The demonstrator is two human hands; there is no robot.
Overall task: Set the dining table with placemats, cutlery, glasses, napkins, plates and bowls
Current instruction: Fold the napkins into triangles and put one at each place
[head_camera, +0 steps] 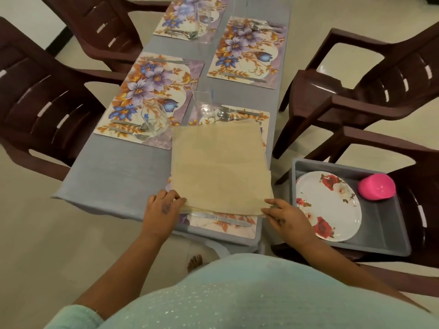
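My left hand grips the near left corner of the stack of beige napkins, fingers curled over its edge. My right hand pinches the near right corner of the same stack. The stack lies flat over the nearest placemat, covering most of it; a knife shows on the mat just below the stack's near edge. To my right, a grey tray on a chair holds flowered plates and a pink bowl. Beyond the stack stand a glass, a fork and spoon. Farther off, three more placemats lie on the grey tablecloth, each with cutlery.
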